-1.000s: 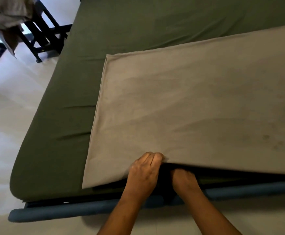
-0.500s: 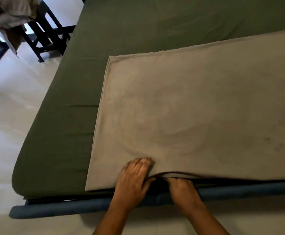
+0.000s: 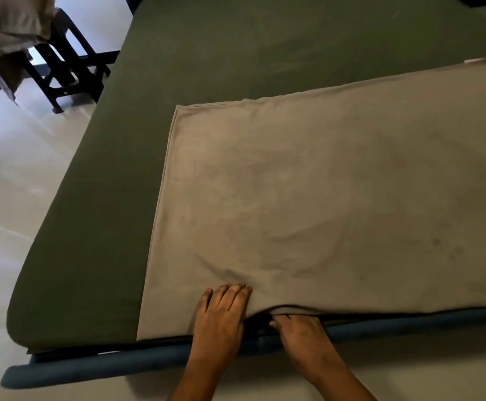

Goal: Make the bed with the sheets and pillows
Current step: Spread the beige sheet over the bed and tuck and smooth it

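A black stool [image 3: 68,73] stands on the pale floor [image 3: 10,183] at the far left, close to the bed's side. A crumpled tan cloth [image 3: 10,24] is piled on top of it and hangs down. The bed has a dark green sheet [image 3: 97,227] pulled smooth over it, and a blue bed frame [image 3: 105,369] shows along the near edge. A big tan sheet [image 3: 322,198] lies flat on top of the green sheet. It covers the near right part of the bed and reaches right to the near edge. Nothing lies between the hands and the tan sheet. The left hand [image 3: 221,316] rests on top of the tan sheet at the near edge, with its fingers [image 3: 236,293] straight and close together, so its grip is open and holds nothing. The right hand [image 3: 302,334] is just beside it, at the edge of the bed. Its fingers go in under the tan sheet where the edge is lifted a little. They are hidden there, so I cannot tell if its grip is open or closed.
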A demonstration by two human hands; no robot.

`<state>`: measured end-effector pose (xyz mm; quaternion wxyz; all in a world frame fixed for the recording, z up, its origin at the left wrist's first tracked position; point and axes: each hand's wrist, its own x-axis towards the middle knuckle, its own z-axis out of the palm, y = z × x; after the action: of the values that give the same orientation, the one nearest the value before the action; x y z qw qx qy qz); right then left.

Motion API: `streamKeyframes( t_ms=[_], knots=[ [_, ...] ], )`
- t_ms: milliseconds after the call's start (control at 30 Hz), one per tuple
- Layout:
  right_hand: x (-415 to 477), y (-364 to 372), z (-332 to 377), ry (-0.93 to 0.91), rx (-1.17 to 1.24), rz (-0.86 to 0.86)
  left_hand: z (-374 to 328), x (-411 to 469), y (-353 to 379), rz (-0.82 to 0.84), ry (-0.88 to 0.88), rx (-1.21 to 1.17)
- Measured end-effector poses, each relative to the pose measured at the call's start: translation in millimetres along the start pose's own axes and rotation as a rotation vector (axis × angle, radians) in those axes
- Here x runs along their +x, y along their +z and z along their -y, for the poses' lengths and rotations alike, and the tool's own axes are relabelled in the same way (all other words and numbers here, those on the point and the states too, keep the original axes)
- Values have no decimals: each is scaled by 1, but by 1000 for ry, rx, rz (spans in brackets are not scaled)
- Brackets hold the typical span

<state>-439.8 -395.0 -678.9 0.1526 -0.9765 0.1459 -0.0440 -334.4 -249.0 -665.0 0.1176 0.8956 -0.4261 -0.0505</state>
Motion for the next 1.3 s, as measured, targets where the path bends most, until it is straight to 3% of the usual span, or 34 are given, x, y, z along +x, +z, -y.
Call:
streamKeyframes(
  t_ms=[100,300,467,733,900,1000,1200,1300],
  knots=[
    [-8,-3,-25,-26,-36,-79,-19,10,6,-34,35,-42],
    [-41,-29,-107,162,-160,-211,-59,38,7,-35,131,-91],
    [-30,-35,-113,112,-97,-213,-91,58,15,-26,223,-46],
    [-32,-30,-104,107,-71,-412,-97,73,13,41,218,-63],
    [-39,-35,-103,109,-64,-234,-102,75,12,207,238,0],
    [-44,-40,-102,116,-41,-122,-114,77,11,199,215,25],
    [-64,-54,-121,162,-15,-55,-133,76,21,127,234,37],
    [-57,-57,-119,209,-34,76,-134,72,25,94,207,45]
  ],
)
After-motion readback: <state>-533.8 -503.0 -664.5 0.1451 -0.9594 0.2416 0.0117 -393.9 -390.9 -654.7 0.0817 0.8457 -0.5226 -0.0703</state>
